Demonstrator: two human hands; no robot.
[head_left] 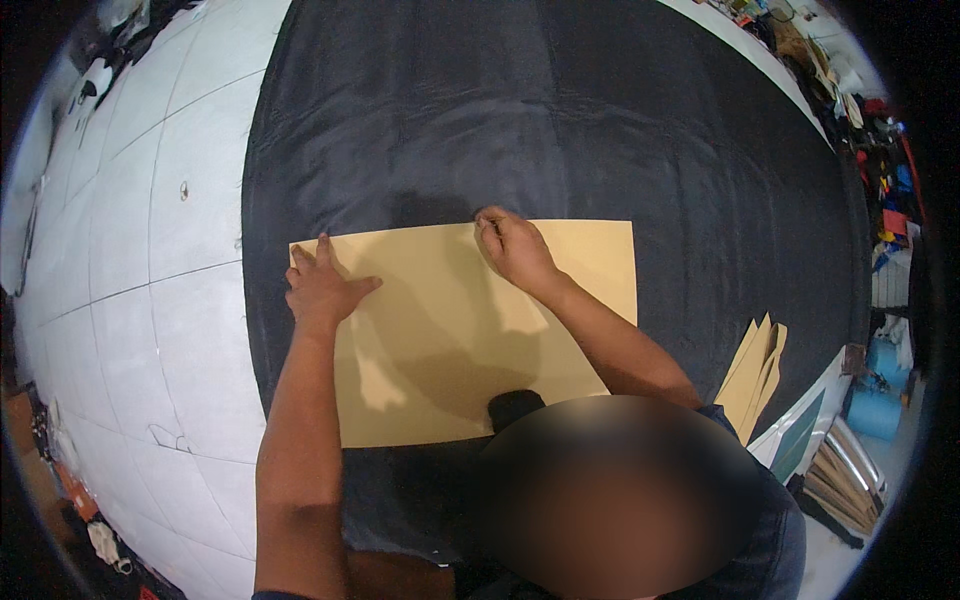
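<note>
Head view: a large tan paper sheet (460, 330) lies flat on black cloth (560, 120) that covers most of a white desk (170, 260). The sheet sits in the near middle of the cloth, its far edge running roughly level across the picture, its near edge close to the person's body.

The left hand (320, 285) rests palm down on the sheet's far left corner, fingers (300, 262) spread and flat, gripping nothing, only pressing the paper to the cloth. The right hand (512, 248) sits at the sheet's far edge near its middle, knuckles up and fingers curled in together at the paper's edge; whether they pinch a small tool or just the edge is too small to tell.

To the right, just off the big sheet, a few smaller tan paper pieces (755, 370) lie fanned on the cloth near the desk's edge. Beyond that edge stand blue rolls (880, 400), and colourful clutter (880, 190) farther along.
</note>
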